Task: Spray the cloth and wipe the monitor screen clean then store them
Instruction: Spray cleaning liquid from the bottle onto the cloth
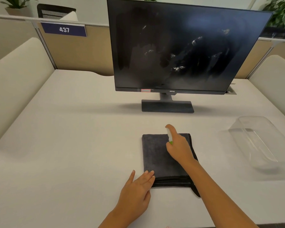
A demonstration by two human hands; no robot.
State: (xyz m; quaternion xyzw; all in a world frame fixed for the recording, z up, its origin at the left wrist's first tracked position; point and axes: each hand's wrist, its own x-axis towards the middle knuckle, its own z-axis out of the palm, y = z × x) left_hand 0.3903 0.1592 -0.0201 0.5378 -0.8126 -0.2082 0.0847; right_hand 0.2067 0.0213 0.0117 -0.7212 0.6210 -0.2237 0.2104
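**Spray bottle poised over the cloth**

I'm looking down at a folded dark grey microfibre cloth (164, 155) lying flat on the white tabletop (72, 137), right in front of me. My right hand (179, 146) hangs above its far half, fingers wrapped round a small white spray bottle with a green band (169, 136), the index finger up on top of the head; that grip is clamped on the bottle, and the nozzle seems to point down and left at the fabric, so I judge the spraying step is in hand. My left hand (136, 193) lies with straight fingers, their tips pressing the cloth's near left corner, most likely to keep it from sliding.

Behind stands the black flat-panel monitor (184, 46) on its stand, its screen streaked and smeared, so the wiping is not yet done. Off to the right, well apart from the cloth, sits a clear plastic storage bin (260, 142), probably where both things go at the end.
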